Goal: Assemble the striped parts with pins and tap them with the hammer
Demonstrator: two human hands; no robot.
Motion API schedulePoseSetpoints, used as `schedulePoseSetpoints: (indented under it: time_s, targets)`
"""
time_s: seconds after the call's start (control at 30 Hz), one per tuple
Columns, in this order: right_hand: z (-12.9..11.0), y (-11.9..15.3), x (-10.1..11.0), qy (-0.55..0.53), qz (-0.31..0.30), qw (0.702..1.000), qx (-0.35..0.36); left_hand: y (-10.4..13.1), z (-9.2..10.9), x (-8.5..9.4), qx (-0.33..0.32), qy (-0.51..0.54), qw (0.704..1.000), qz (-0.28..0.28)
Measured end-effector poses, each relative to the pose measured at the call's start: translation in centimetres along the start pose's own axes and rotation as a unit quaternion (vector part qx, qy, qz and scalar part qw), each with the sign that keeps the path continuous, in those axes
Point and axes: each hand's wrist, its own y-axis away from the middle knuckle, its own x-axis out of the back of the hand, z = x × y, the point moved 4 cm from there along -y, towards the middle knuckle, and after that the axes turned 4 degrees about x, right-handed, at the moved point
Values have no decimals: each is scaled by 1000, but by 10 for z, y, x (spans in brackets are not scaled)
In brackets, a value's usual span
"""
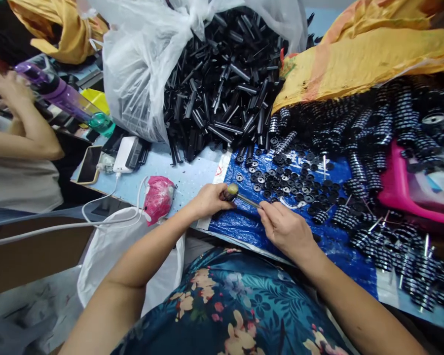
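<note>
Above the table's front edge, my left hand (210, 199) is closed round a dark piece with a round, yellowish end (232, 190). My right hand (286, 228) grips a thin metal rod (248, 201), which runs from its fingers to that round end. Whether rod and round piece are joined cannot be made out. Just beyond my hands, many small black discs (286, 185) with metal-coloured centres lie loose on a blue plastic sheet (237, 222). To the right are heaped black-and-silver ribbed rollers (383, 241), some with metal pins sticking out.
A clear plastic bag (136, 74) spills black tubes (222, 93) at the back. Yellow sacking (355, 64) and a pink tray (399, 182) stand right. Left are a pink bundle (159, 197), white charger (128, 154), phone (89, 165), purple bottle (59, 93) and another person's arm (25, 123).
</note>
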Motion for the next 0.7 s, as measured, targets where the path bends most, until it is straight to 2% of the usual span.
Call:
schedulePoseSetpoints:
  time_s: [0.1, 0.13, 0.27, 0.33, 0.43, 0.47, 0.53, 0.57, 0.63, 0.7]
  targets:
    - [-13, 5, 6, -84, 74, 992, 67, -7, -2, 3, 18, -7, 999, -34]
    - [-17, 7, 6, -97, 77, 989, 86, -10, -2, 4, 24, -9, 999, -43]
    - [-31, 11, -8, -44, -19, 993, 110, -16, 5, 2, 29, -39, 998, -45]
    - [-31, 12, -8, -40, -29, 993, 110, -12, 12, 3, 14, -79, 996, -27]
    - [-17, 19, 2, -89, 17, 990, 105, 16, 16, 20, -7, -109, 994, -31]
    - [-9, 24, 7, -95, 29, 991, 94, 32, 13, 29, -7, -105, 992, -69]
    - [8, 36, 12, -76, 37, 994, 62, 66, 1, 47, -8, -87, 975, -204]
    - [15, 42, 13, -56, 34, 997, 43, 83, -7, 57, 10, -76, 964, -254]
    - [25, 50, 12, -20, 15, 1000, 17, 102, -17, 76, 39, -55, 967, -245]
    - [29, 47, 10, -11, -8, 1000, 12, 106, -14, 79, 35, 2, 975, -219]
